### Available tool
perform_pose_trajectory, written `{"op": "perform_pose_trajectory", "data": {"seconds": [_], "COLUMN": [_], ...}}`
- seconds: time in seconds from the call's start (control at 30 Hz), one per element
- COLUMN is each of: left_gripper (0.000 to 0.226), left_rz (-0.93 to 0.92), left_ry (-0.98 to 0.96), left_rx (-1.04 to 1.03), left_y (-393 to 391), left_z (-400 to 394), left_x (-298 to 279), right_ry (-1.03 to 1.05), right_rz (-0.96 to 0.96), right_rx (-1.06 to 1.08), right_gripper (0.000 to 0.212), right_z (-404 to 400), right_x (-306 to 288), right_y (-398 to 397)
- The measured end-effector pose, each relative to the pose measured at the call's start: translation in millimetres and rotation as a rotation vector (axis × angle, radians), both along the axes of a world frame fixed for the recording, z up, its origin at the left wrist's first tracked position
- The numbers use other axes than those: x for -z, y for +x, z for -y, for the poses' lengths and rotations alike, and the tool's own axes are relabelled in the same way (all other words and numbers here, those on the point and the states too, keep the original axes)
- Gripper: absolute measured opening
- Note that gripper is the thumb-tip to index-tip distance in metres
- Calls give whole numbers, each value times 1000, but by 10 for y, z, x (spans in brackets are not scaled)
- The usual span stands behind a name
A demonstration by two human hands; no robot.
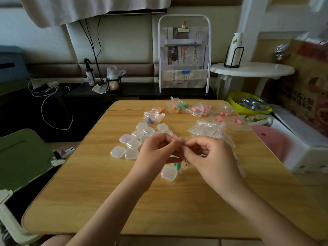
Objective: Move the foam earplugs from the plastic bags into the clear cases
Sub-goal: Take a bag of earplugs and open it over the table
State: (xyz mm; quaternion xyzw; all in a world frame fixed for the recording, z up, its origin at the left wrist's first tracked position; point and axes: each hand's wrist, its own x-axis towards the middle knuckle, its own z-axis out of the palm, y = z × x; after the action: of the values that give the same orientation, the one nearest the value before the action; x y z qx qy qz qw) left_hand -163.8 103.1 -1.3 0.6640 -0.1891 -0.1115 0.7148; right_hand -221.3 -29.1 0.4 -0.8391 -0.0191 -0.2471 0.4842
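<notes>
My left hand (156,153) and my right hand (211,157) meet above the table's middle, both pinching the top of a small plastic bag (179,163) that holds green earplugs. Under the bag lies one clear case (169,173). A cluster of several clear cases (134,141) sits to the left behind my hands. Further back lie bags with orange and blue earplugs (154,113), orange and green earplugs (178,106), and pink earplugs (201,109). More pink earplugs in bags (229,118) and a heap of flat clear bags (207,129) lie at right.
The wooden table (106,192) has rounded corners and its front half is bare wood. A green chair (23,157) stands at left. A yellow bowl (248,103) and a white foam box (301,144) sit off the right edge.
</notes>
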Motion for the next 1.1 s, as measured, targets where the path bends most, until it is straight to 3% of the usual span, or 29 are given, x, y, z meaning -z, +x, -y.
{"op": "perform_pose_trajectory", "data": {"seconds": [0.13, 0.27, 0.4, 0.5, 0.67, 0.73, 0.87, 1.1], "left_gripper": [21, 22, 27, 24, 27, 28, 29, 36], "left_rz": [74, 111, 120, 143, 303, 378, 452, 402], "left_ry": [43, 80, 105, 124, 249, 328, 309, 255], "left_rx": [-1, -16, 11, 46, -26, -66, -93, -159], "left_y": [-30, -33, -32, -46, -50, -65, -217, -266], "left_z": [-26, -58, -74, -54, 13, 36, 138, 204], "left_x": [-10, 29, 35, 29, 97, 125, 158, 176], "right_ry": [211, 241, 220, 332, 491, 399, -86, -240], "right_rz": [-117, -182, -207, -234, -317, -290, -180, -24], "right_rx": [-38, -123, -156, -133, -140, -99, -35, 29], "right_gripper": [13, 6, 17, 9, 11, 14, 28, 29], "right_z": [13, -33, -48, 4, 20, 4, -51, -58], "right_x": [-47, -64, -39, -34, -50, -26, 32, 69], "right_y": [1, -39, -33, -12, -8, -3, -18, 27]}}
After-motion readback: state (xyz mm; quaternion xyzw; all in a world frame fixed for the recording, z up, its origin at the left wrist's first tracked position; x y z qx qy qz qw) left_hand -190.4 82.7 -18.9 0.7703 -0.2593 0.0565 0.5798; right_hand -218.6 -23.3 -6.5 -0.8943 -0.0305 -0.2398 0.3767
